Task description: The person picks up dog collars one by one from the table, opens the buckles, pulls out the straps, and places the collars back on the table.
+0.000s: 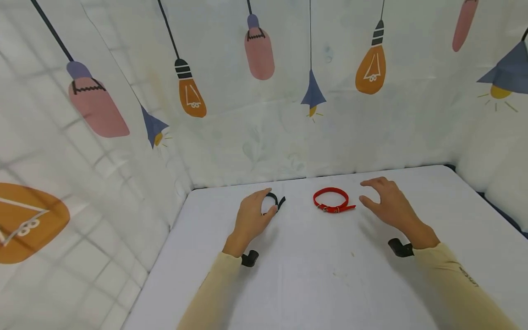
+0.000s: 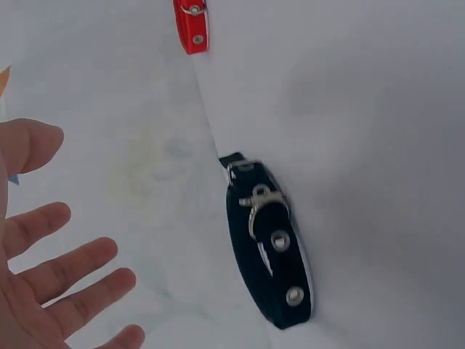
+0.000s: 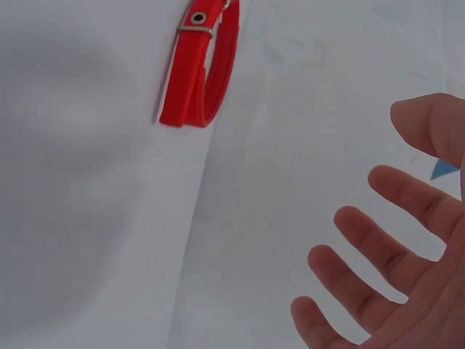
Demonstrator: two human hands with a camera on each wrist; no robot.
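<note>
One black buckle collar [image 2: 287,269] on table [image 1: 297,279], approx. 2 o'clock from L hand [image 1: 250,213]; one red buckle collar [image 1: 336,209], 9 o'clock from R hand [image 1: 389,204]. Gripping nothing w/ either, fingers loosely spread. Prob. light, bendable, not fragile. Better to pinch plain far band [image 1: 331,189], at red loop's 12 o'clock.

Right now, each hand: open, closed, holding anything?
Left hand: open, holding nothing, near the black looped collar with metal eyelets.
Right hand: open, holding nothing, near the red looped collar with metal buckle.
</note>
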